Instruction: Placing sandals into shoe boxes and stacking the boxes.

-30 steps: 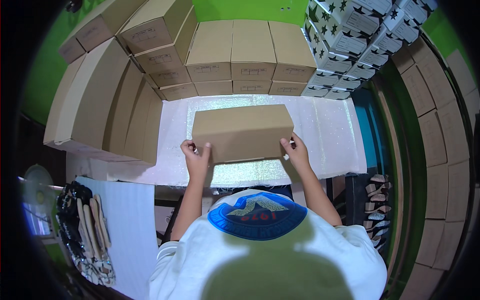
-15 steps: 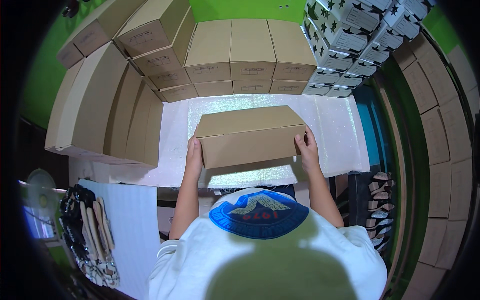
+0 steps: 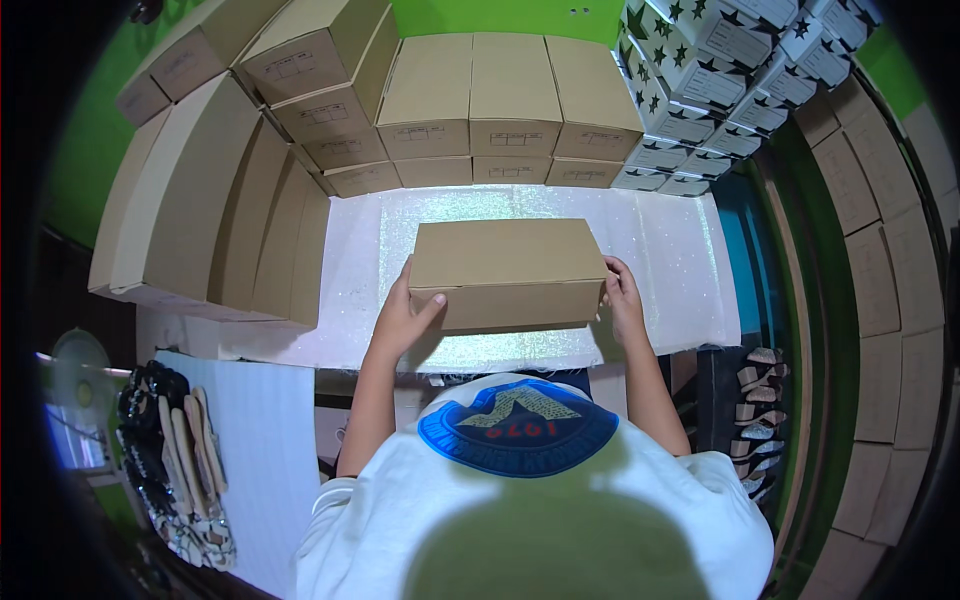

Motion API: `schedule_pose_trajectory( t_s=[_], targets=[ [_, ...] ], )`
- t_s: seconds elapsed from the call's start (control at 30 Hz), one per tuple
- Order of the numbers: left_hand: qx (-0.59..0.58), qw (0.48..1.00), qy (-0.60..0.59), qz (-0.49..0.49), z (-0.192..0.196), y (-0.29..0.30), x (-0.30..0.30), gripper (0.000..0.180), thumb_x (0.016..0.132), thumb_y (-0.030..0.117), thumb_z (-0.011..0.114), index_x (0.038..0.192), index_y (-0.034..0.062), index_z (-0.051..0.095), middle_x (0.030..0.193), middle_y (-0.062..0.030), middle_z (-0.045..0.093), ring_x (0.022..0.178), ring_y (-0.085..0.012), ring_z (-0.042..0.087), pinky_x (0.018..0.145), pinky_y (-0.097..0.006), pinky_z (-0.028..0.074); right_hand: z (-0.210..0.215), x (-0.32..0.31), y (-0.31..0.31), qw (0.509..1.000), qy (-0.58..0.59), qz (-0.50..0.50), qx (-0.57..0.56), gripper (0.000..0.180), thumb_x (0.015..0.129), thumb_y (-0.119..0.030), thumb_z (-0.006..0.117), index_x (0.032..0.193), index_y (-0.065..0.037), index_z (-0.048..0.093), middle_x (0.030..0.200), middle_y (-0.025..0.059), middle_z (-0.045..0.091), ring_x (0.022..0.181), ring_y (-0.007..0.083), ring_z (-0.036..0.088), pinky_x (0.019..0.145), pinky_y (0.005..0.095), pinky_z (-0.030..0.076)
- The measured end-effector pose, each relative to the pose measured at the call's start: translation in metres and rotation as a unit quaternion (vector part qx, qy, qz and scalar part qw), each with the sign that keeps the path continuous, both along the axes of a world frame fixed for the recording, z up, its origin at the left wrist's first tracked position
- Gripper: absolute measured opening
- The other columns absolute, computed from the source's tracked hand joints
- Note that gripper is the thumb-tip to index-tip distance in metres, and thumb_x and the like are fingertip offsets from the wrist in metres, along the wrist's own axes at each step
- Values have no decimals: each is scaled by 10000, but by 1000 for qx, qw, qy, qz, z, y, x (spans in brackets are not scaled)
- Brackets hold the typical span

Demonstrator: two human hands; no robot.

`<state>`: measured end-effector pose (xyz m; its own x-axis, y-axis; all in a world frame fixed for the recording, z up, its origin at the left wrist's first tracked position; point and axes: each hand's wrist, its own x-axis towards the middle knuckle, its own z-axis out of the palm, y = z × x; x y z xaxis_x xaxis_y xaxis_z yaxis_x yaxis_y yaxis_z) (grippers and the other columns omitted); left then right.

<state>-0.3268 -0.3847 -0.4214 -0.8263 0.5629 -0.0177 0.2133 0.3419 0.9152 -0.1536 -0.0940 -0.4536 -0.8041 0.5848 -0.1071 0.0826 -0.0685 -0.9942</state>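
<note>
A closed brown cardboard box [image 3: 508,255] is held level between my two hands over the table with the glittery white cover [image 3: 670,270]. My left hand [image 3: 408,308] grips its left end, with the thumb on the near side and the fingers hidden behind the end. At the right end, my right hand [image 3: 622,298] holds the corner, its fingers bent against the side. Both forearms reach up from below.
Brown boxes [image 3: 515,85] line the table's back edge, and more stand stacked at the left [image 3: 185,190]. White star-patterned boxes [image 3: 700,75] rise at the back right. Shoes [image 3: 762,410] lie right of me; shoe parts [image 3: 185,450] rest on a white surface at the left.
The box has tipped so that its top shows more and its lid lies flat and level. My left thumb has moved onto its near side.
</note>
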Motion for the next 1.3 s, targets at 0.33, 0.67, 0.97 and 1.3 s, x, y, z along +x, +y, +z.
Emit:
schedule_pose_trajectory(
  t_s=[0.33, 0.67, 0.97, 1.3],
  targets=[
    [-38, 986, 153, 58, 11, 12, -9, 672, 868, 397, 488, 1315, -64, 290, 1325, -260, 345, 1250, -366, 327, 1032, -384, 266, 19, -22, 3, 982, 96, -14, 164, 517, 928, -437, 359, 1272, -58, 432, 1280, 105, 443, 1220, 228, 375, 1013, 346, 262],
    [-251, 944, 215, 26, -33, 45, -37, 704, 755, 285, 633, 1327, 28, 315, 1378, -215, 288, 1179, -351, 419, 964, -425, 354, 15, -60, -15, 815, -250, 4, 523, 529, 775, -206, 604, 1266, -119, 431, 1357, 119, 388, 1200, 300, 412, 970, 442, 339],
    [-256, 935, 244, 37, -42, 46, -41, 517, 732, 94, 594, 1208, 47, 396, 1279, -154, 410, 1029, -345, 520, 855, -415, 449, 4, -66, -10, 805, -256, -22, 535, 435, 780, -189, 590, 1202, -137, 497, 1323, 96, 429, 1186, 302, 424, 981, 517, 303],
    [-256, 930, 259, 43, -38, 49, -42, 394, 804, 185, 570, 1168, 64, 479, 1222, -142, 471, 1009, -312, 537, 875, -467, 404, 11, -117, -43, 711, -171, 88, 676, 214, 776, -209, 593, 967, -115, 609, 1195, 47, 522, 1149, 278, 446, 1001, 548, 258]
  ],
)
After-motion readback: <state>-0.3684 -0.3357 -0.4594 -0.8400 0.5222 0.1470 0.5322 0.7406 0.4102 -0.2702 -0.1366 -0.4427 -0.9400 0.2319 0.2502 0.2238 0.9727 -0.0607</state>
